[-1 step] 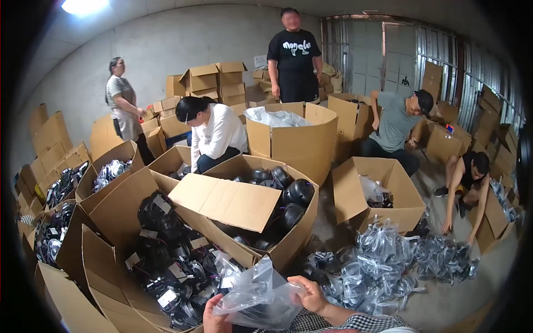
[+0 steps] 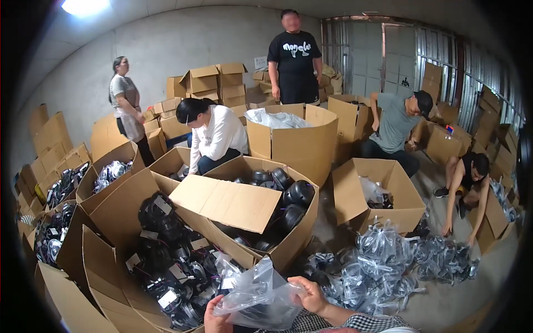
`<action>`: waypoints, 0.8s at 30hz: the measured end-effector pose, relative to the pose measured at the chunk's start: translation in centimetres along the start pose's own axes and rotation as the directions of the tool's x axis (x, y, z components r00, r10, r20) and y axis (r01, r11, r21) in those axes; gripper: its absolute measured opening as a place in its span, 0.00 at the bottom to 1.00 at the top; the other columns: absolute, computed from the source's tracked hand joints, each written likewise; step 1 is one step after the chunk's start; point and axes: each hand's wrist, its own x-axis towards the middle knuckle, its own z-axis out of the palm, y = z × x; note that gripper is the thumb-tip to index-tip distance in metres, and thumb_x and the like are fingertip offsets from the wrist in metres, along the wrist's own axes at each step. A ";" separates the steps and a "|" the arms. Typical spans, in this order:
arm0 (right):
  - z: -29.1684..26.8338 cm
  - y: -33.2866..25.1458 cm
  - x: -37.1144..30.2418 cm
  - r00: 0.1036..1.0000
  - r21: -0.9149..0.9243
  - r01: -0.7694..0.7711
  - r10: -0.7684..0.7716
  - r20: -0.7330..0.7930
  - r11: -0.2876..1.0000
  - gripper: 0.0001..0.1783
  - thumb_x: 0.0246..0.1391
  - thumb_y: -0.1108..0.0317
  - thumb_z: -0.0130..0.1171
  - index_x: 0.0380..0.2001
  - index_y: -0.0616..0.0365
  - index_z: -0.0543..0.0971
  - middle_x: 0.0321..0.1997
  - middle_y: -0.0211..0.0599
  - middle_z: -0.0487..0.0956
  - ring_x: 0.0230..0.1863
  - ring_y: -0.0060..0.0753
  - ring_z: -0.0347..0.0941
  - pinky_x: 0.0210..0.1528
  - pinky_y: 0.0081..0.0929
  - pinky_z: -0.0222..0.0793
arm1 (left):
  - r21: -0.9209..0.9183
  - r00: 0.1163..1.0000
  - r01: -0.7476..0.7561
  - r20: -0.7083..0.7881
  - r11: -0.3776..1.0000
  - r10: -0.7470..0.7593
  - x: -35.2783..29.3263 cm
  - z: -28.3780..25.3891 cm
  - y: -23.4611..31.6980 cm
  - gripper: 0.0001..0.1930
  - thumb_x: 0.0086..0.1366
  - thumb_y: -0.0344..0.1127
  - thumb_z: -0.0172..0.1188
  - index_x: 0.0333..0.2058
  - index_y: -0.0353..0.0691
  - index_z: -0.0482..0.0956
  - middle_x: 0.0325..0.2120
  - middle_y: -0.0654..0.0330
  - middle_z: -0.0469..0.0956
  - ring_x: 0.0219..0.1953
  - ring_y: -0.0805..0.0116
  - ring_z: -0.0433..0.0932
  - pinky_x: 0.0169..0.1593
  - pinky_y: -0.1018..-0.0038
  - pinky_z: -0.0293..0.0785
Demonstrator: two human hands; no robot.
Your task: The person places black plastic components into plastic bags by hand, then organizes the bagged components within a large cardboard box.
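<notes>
A clear plastic bag (image 2: 258, 299) is stretched between my two hands, just in front of me. My left hand (image 2: 215, 317) pinches its left edge, and my right hand (image 2: 312, 297) grips the right side. I cannot make out anything inside the bag. Beyond the left hand stands an open carton (image 2: 105, 277) heaped with black round motor-like parts (image 2: 186, 272), with wires and white labels. To the right of my right hand, a pile of bagged parts (image 2: 372, 266) in tied clear plastic lies on the floor.
Another carton (image 2: 288, 241) of black round housings (image 2: 300, 192), its flap folded over, stands ahead. An open carton (image 2: 400, 213) is at the right. Co-workers sit and crouch around: one in white (image 2: 222, 130), one in grey-green (image 2: 391, 125), one far right (image 2: 469, 177). Two people stand behind.
At the back left, the standing person has shifted slightly to the right and drawn the arm in. My hands and the plastic bag look almost the same.
</notes>
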 end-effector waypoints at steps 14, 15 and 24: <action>0.0 0.2 1.1 0.993 -0.032 0.113 -0.112 0.022 0.993 0.16 0.65 0.73 0.43 0.53 0.60 0.71 0.33 0.35 0.81 0.29 0.22 0.77 0.32 0.20 0.72 | -0.078 0.977 -0.062 -0.208 0.995 0.044 0.9 -0.4 0.1 0.20 0.62 0.27 0.54 0.53 0.35 0.68 0.49 0.56 0.74 0.50 0.66 0.74 0.44 0.78 0.75; 0.0 0.2 1.2 0.993 -0.028 0.120 -0.120 0.006 0.992 0.16 0.64 0.74 0.43 0.54 0.61 0.71 0.35 0.38 0.81 0.31 0.24 0.78 0.34 0.22 0.73 | -0.079 0.978 -0.061 -0.205 0.995 0.044 1.0 -0.4 0.2 0.20 0.62 0.27 0.54 0.53 0.35 0.68 0.49 0.56 0.74 0.50 0.66 0.74 0.44 0.78 0.75; 2.1 -7.6 7.4 0.722 -0.407 0.665 -0.679 0.136 0.626 0.22 0.57 0.80 0.46 0.56 0.63 0.69 0.53 0.53 0.75 0.49 0.49 0.76 0.49 0.33 0.72 | 0.464 0.688 -0.622 -0.062 0.631 0.724 2.6 5.2 7.3 0.17 0.65 0.35 0.55 0.50 0.35 0.69 0.48 0.54 0.71 0.50 0.63 0.72 0.52 0.69 0.72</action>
